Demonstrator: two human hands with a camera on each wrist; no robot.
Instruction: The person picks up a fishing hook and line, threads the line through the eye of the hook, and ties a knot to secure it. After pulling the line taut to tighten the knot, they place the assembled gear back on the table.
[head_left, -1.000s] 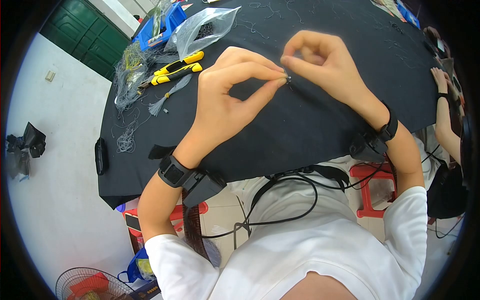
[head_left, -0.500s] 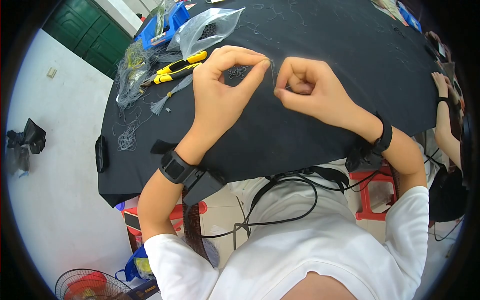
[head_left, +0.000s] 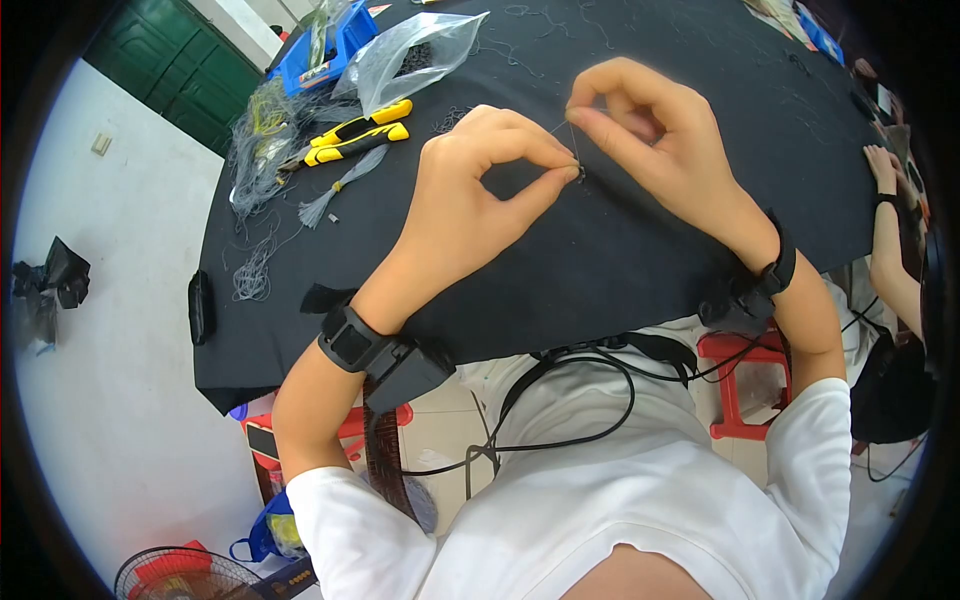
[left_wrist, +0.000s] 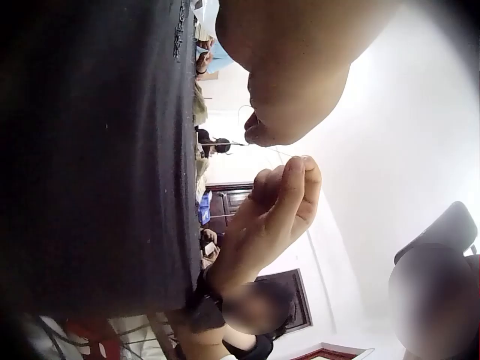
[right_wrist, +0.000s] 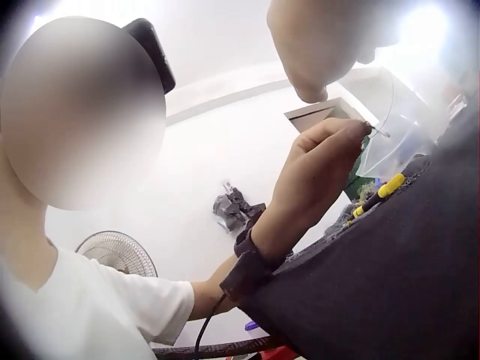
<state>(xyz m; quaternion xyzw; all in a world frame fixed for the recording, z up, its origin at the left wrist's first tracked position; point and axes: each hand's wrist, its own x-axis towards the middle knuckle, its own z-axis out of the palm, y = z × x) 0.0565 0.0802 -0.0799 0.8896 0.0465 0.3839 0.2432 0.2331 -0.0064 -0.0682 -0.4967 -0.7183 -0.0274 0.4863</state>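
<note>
In the head view, my left hand pinches a small metal hook between thumb and forefinger, with its tip poking out past the fingertips. A thin clear line runs up from there to my right hand, whose thumb and forefinger pinch it. The right hand is slightly farther from my body, its other fingers curled in. Both hands are raised over the black-covered table. From the right wrist view, the line bows in an arc near the left fingertips.
Yellow-and-black pliers lie at the left beside a tied bundle of grey line. Behind are tangled strands, a clear plastic bag and a blue bin. Small dark pieces lie past my left hand. Another person's arm is at the right.
Half a second ago the right hand was lower and nearer my body; it has risen up and right. The left hand has moved right and toward me. Both keep their pinch.
</note>
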